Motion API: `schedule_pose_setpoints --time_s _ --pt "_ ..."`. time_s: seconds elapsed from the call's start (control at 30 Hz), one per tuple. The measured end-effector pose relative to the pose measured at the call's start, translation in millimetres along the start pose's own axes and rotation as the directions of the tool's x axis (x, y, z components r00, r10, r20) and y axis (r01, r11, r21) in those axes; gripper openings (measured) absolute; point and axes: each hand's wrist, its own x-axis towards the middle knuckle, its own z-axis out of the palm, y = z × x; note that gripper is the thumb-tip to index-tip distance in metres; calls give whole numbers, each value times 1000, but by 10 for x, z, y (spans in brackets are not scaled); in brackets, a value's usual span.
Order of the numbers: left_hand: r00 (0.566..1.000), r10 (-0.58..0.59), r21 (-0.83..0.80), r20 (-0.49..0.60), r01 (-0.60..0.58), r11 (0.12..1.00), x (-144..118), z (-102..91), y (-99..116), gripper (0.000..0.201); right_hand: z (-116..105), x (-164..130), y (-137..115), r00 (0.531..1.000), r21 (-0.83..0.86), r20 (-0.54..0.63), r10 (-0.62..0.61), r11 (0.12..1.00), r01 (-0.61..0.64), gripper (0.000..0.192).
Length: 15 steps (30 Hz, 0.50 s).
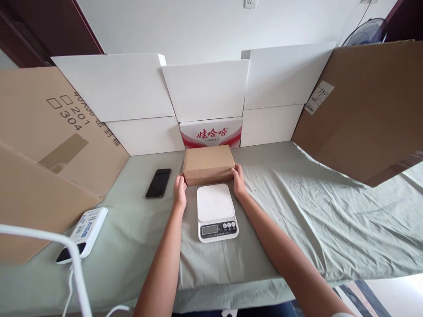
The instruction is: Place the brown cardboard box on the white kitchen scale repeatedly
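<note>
A closed brown cardboard box lies behind the kitchen scale, held at both ends. My left hand grips its left front corner, with the fingers partly hidden behind the box. On the opposite end, my right hand is closed on the right front corner, thumb on the near face. Between my forearms sits a white digital kitchen scale, its plate bare and its dark display facing me. I cannot tell whether the box rests on the cloth or is slightly raised.
A black phone lies left of the box. Farther left are a white power strip and a curved white tube. White panels, a red-and-white carton and large cardboard sheets border the green cloth.
</note>
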Motion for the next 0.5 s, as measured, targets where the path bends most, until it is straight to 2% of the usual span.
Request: schedule_pose_setpoints --time_s 0.33,0.5 --pt "999 34 7 15 -34 999 -6 5 20 72 -38 50 107 998 -85 30 -49 995 51 49" --pt "999 43 11 9 -44 999 -16 15 27 70 -33 37 88 999 -62 30 -23 998 25 52"
